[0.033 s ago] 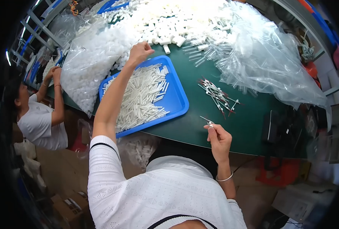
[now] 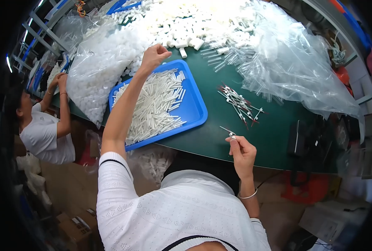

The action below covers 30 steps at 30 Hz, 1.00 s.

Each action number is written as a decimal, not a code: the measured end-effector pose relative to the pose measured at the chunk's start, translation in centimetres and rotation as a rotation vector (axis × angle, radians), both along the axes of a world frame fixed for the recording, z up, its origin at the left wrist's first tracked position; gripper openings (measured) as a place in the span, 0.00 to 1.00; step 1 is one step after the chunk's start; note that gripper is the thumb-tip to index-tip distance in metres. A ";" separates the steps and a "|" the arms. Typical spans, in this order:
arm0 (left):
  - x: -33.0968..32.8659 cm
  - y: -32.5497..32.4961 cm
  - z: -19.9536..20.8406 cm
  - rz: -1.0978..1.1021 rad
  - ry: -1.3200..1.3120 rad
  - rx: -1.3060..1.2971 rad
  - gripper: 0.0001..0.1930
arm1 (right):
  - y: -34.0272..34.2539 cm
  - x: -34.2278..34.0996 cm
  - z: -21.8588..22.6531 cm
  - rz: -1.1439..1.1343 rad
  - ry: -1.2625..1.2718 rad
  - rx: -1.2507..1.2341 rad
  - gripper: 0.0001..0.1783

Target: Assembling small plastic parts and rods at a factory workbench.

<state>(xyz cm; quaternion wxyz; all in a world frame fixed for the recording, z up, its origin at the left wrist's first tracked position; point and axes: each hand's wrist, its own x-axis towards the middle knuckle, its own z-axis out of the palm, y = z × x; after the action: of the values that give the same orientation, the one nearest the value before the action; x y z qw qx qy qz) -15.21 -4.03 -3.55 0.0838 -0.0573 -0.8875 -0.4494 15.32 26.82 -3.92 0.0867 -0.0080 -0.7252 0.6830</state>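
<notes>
My left hand (image 2: 153, 58) hangs over the far edge of a blue tray (image 2: 197, 109), fingertips pinched together; whatever they hold, if anything, is too small to make out. In the tray lie many short, thin white tubes (image 2: 152, 106). Near the table's front edge, my right hand (image 2: 243, 154) pinches a thin rod with white pieces (image 2: 230, 133), its slim end pointing up and left. Just beyond that hand, a loose pile of thin sticks with white pieces and dark red ends (image 2: 238, 104) rests on the green table (image 2: 202, 140).
White cylinders (image 2: 182, 42) are heaped at the back, beside clear thin tubes (image 2: 219, 58) spilling from a large plastic bag (image 2: 290, 62). A bag of white caps (image 2: 100, 71) stands left of the tray. Another person (image 2: 48, 129) works at the far left. A black object (image 2: 297, 140) sits at right.
</notes>
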 end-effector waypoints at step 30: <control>24.8 10.0 -0.6 -0.408 -0.660 1.021 0.15 | -1.5 -0.5 1.8 0.116 0.104 0.385 0.04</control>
<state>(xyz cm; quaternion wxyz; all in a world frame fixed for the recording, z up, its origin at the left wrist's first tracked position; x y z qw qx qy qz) 9.61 5.98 -4.15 -0.2644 -0.0365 -0.5123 -0.8163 14.81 25.37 -2.13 0.0845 0.0860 -0.8362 0.5350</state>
